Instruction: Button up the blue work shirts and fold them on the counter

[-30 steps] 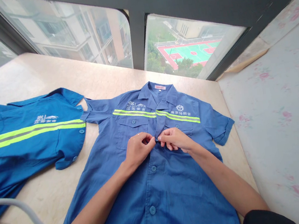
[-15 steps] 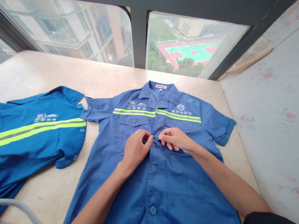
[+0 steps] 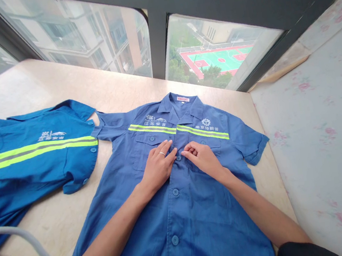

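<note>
A blue short-sleeved work shirt [image 3: 183,218] with yellow-green reflective stripes lies flat, front up, on a beige stone ledge [image 3: 58,88]. Its lower buttons are fastened. My left hand [image 3: 159,167], a ring on one finger, rests flat on the chest with fingers stretched out beside the placket. My right hand [image 3: 202,157] lies just right of the placket, its fingers curled with the tips pressing the fabric near a button. The two hands almost touch at the shirt's centre line.
A second blue shirt [image 3: 33,158] with the same reflective stripe lies spread to the left. A white curved tube [image 3: 31,243] crosses the lower left corner. Dark-framed windows [image 3: 158,33] run behind the ledge. A floral-patterned surface [image 3: 326,133] borders the right.
Both hands were pinching the placket at a chest button. Now the left hand has flattened onto the fabric and the right has loosened, both a little higher on the chest.
</note>
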`<action>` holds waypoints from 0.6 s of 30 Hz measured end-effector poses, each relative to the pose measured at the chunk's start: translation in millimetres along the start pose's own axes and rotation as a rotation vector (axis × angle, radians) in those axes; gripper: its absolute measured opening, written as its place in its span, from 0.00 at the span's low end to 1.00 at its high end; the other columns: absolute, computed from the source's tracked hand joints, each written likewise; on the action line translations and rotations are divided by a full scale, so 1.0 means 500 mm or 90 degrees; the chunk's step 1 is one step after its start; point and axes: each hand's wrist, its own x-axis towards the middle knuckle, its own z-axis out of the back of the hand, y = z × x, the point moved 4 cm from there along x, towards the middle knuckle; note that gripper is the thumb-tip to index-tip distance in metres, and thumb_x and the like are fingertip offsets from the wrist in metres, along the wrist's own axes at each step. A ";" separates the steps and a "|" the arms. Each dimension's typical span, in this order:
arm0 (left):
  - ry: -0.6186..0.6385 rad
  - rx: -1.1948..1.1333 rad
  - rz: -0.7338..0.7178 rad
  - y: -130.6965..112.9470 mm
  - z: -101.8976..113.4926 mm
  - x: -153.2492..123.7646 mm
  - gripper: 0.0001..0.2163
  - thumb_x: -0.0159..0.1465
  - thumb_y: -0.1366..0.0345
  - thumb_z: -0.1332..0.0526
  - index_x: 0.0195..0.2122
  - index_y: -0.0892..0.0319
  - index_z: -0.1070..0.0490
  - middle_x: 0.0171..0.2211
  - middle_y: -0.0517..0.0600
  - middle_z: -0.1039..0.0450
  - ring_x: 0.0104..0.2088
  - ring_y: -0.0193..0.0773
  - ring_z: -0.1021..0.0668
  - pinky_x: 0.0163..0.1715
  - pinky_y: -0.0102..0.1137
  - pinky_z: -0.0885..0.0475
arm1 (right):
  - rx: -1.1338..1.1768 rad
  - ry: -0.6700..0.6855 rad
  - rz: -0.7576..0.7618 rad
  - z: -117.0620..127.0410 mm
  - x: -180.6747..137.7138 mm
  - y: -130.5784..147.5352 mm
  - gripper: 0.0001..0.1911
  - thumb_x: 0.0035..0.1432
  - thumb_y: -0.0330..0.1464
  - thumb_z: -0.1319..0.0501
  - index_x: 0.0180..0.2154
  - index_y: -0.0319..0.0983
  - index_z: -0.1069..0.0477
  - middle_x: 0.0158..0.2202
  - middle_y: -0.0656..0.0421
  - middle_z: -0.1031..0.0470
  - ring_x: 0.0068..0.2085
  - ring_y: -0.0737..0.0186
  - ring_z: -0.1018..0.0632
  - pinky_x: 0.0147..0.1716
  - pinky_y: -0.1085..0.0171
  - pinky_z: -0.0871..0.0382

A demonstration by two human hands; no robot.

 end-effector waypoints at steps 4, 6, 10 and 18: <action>0.044 0.008 -0.013 0.003 -0.011 0.003 0.17 0.70 0.66 0.48 0.58 0.55 0.30 0.62 0.58 0.35 0.66 0.49 0.37 0.60 0.46 0.37 | -0.156 -0.068 0.143 0.005 0.003 0.006 0.12 0.63 0.40 0.41 0.44 0.39 0.28 0.43 0.51 0.24 0.46 0.53 0.24 0.48 0.54 0.30; 0.049 0.005 -0.014 0.006 -0.013 0.005 0.17 0.71 0.65 0.49 0.59 0.55 0.31 0.63 0.56 0.36 0.66 0.48 0.39 0.62 0.46 0.40 | -0.218 -0.075 0.186 -0.001 -0.001 0.001 0.16 0.65 0.41 0.43 0.50 0.39 0.29 0.52 0.47 0.27 0.54 0.48 0.28 0.53 0.50 0.34; 0.052 -0.002 -0.023 0.011 -0.014 0.007 0.19 0.71 0.62 0.49 0.61 0.55 0.33 0.64 0.56 0.38 0.67 0.47 0.40 0.64 0.46 0.42 | -0.308 -0.066 0.204 -0.020 -0.013 -0.017 0.22 0.68 0.42 0.48 0.59 0.40 0.35 0.63 0.46 0.36 0.64 0.45 0.36 0.58 0.45 0.41; 0.075 0.025 -0.039 0.013 -0.018 0.004 0.22 0.71 0.56 0.50 0.64 0.56 0.38 0.67 0.56 0.42 0.68 0.46 0.42 0.66 0.45 0.47 | -0.378 -0.033 0.214 -0.015 -0.026 -0.043 0.29 0.69 0.45 0.51 0.65 0.39 0.42 0.68 0.47 0.45 0.69 0.49 0.44 0.66 0.46 0.50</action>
